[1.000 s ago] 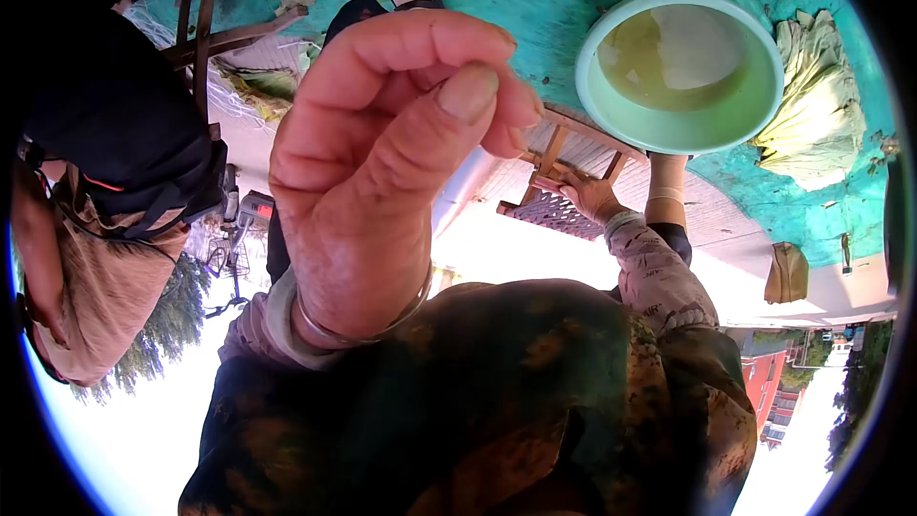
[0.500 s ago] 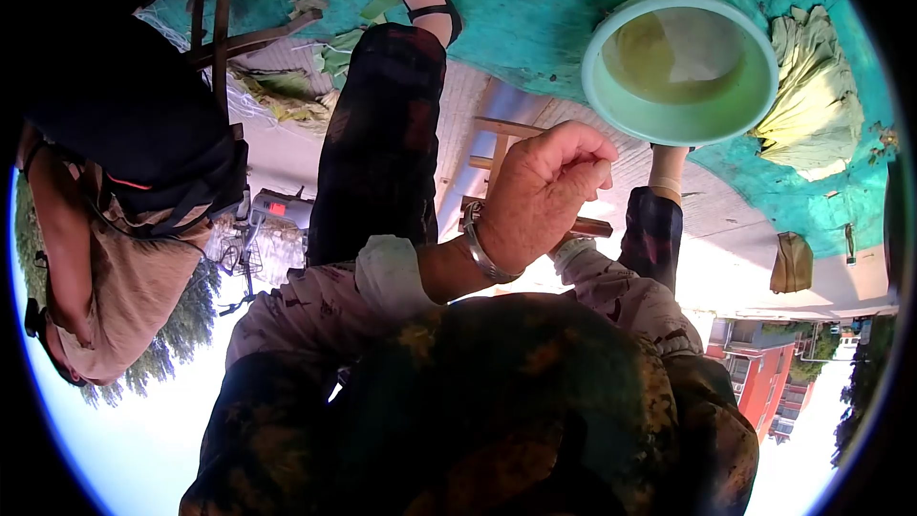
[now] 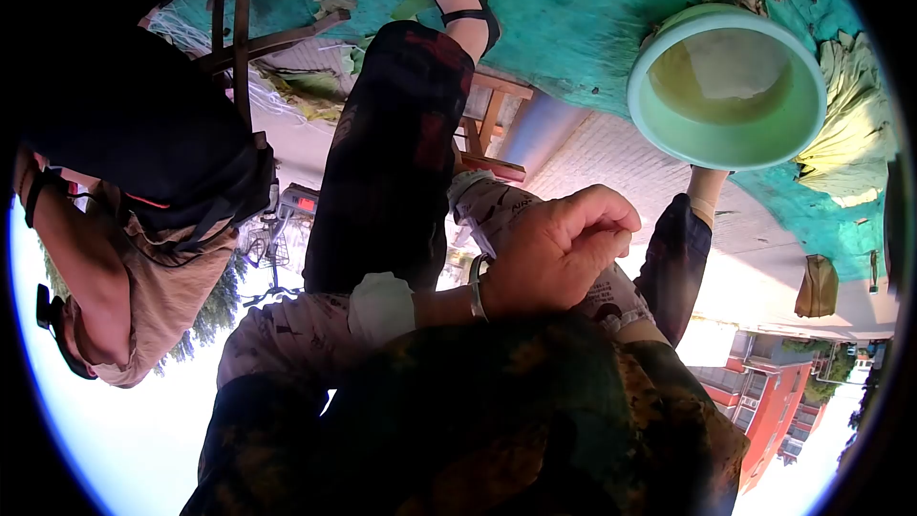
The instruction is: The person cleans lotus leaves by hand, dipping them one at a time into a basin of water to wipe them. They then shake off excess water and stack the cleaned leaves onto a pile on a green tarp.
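Note:
My left hand, with a metal bangle at its wrist, is over my lap in front of the right sleeve. Its fingers are curled and meet the thumb; anything between the tips is too small to make out. The right sleeve's cuff ends beside a low wooden stool, at the edge of a dark trouser leg. Fingers of my right hand are hidden there. Farther right, a pale green basin holds cloudy, yellowish liquid.
Large leaves lie right of the basin on a green ground sheet. On the left are another person's arm and a wooden frame. A brown bag hangs in view at the right; a bicycle is behind.
My left hand has dropped from close to the camera to over my lap, still curled. My right hand has moved left from the stool's woven seat and out of clear sight. The view has shifted.

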Demonstrator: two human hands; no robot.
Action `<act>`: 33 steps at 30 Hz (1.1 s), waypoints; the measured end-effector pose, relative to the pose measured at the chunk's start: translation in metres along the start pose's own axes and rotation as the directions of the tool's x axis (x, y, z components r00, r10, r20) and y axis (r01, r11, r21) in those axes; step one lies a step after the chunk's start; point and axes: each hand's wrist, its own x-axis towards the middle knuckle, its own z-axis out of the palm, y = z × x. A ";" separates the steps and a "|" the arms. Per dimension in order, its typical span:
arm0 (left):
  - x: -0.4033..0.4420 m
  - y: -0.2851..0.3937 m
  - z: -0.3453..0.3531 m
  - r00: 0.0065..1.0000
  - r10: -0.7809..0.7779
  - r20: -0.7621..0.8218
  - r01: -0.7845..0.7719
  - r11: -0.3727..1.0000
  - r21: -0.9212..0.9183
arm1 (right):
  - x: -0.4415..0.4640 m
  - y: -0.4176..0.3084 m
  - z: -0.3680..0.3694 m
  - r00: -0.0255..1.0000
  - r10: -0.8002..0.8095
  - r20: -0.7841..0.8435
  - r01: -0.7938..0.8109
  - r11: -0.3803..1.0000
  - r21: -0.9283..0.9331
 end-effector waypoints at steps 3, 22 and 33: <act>0.000 0.004 0.001 0.999 -0.001 -0.042 0.001 1.000 0.011 | 0.031 -0.024 0.007 0.999 -0.024 -0.026 0.024 0.999 0.021; 0.006 0.141 -0.064 0.901 0.418 -0.121 -0.423 0.906 -0.023 | 0.097 -0.101 0.085 0.992 -0.119 -0.045 0.126 0.971 0.203; -0.017 0.174 -0.068 0.791 0.611 0.041 -0.612 0.787 0.084 | 0.098 -0.097 0.072 0.979 -0.193 0.057 0.174 0.953 0.248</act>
